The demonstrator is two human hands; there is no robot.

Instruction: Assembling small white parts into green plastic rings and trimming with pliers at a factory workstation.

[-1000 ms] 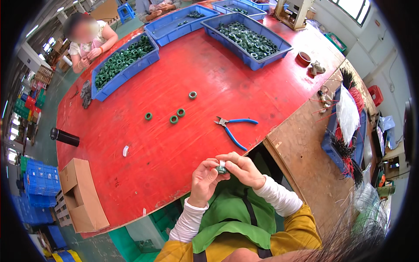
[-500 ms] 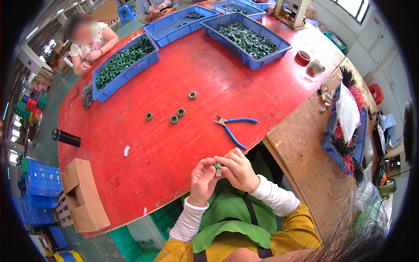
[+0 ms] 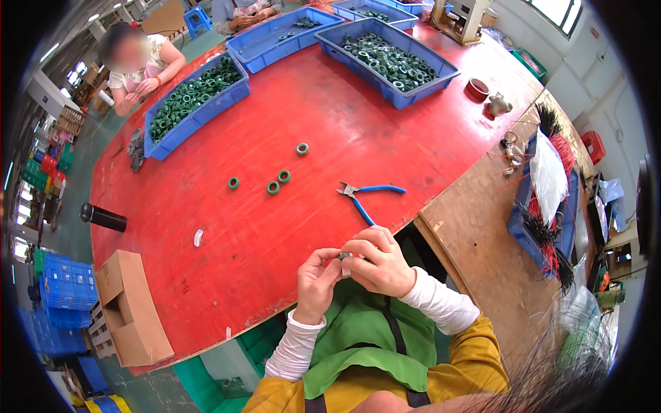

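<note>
My left hand (image 3: 317, 283) and my right hand (image 3: 383, 267) meet above the table's near edge. Both are closed around a small green ring (image 3: 345, 255), each pinching it from its own side. A short white strip (image 3: 346, 272) hangs below the ring, and the fingers hide most of the ring itself. Just beyond my right hand lie diagonal cutters (image 3: 382, 188) with blue handles, jaws pointing left. Farther off on the red tabletop (image 3: 227, 255) rest several loose green rings (image 3: 284, 176). A curled white piece (image 3: 198, 238) lies to their left and nearer me.
Blue trays of green rings (image 3: 196, 96) (image 3: 389, 62) stand along the far side. A person (image 3: 138, 65) works at the far left. A black cylinder (image 3: 103, 217) and a cardboard box (image 3: 134, 310) are on the left. At right, a blue bin (image 3: 527, 237) holds wire bundles.
My right hand has shifted slightly, its fingers now curled farther over the ring and covering more of it and the white strip. The cutters and loose rings stay in place.
</note>
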